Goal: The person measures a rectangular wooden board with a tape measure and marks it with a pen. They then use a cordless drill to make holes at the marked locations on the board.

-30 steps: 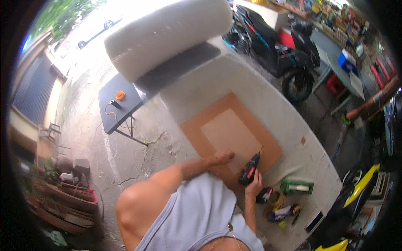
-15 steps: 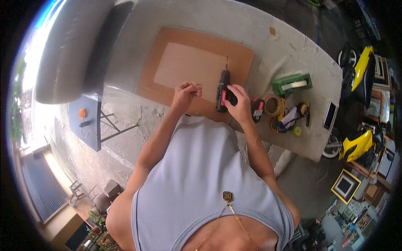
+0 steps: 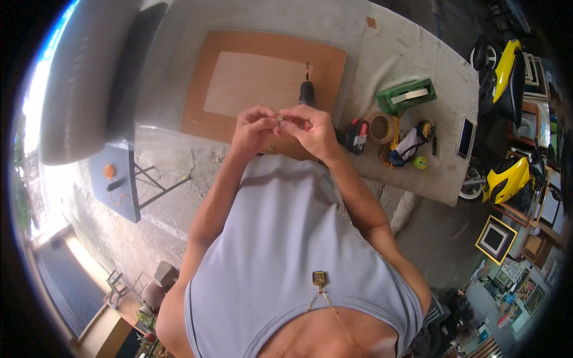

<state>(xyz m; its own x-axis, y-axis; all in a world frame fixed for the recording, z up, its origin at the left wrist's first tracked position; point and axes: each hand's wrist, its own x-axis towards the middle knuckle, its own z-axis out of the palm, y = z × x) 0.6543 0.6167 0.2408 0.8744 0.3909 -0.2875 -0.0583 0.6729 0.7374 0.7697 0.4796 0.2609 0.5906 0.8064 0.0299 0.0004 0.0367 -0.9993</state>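
Note:
Over the near edge of a brown board with a paler rectangular panel, my two hands meet. My left hand is closed, pinching a small metal piece, perhaps a hanger fitting. Fingertips of my right hand are closed on the same piece from the other side. Behind my right hand lies a black cordless drill, its bit pointing away over the board; my hand hides its rear part. A second small metal piece rests at the board's near edge.
Right of the board are a red-and-black battery pack, a roll of brown tape, a green tape dispenser and a phone. A large wrapped roll stands at the left. Yellow motorbikes are beyond the table's right side.
My right hand has let go of the drill, which stays on the board, and moved left to join my left hand at the small metal piece. The whole view has shifted slightly.

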